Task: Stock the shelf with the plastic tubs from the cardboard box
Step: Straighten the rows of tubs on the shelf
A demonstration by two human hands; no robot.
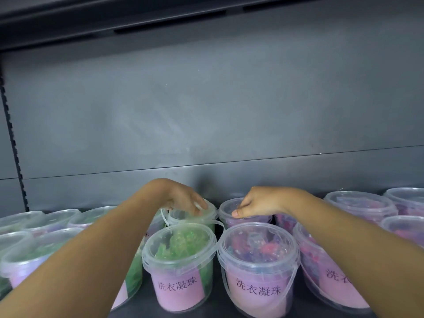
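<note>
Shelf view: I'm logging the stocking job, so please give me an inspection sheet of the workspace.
Surface: dark shelf, mostly filled with tubs.
Job's things: clear lidded tubs in rows; front green tub and front purple tub upright, pink labels facing out; cardboard box not in view.
Clutter: nothing seen.
Grips: left hand rests on the rear green tub lid; right hand on the rear purple tub lid.
Cables: nothing seen.
Surroundings: grey back panel; shelf above.

Two hands — left hand (pixel 183 198), right hand (pixel 254 206) — each rest on one rear tub, with two front tubs just below them and about ten more alongside.
</note>
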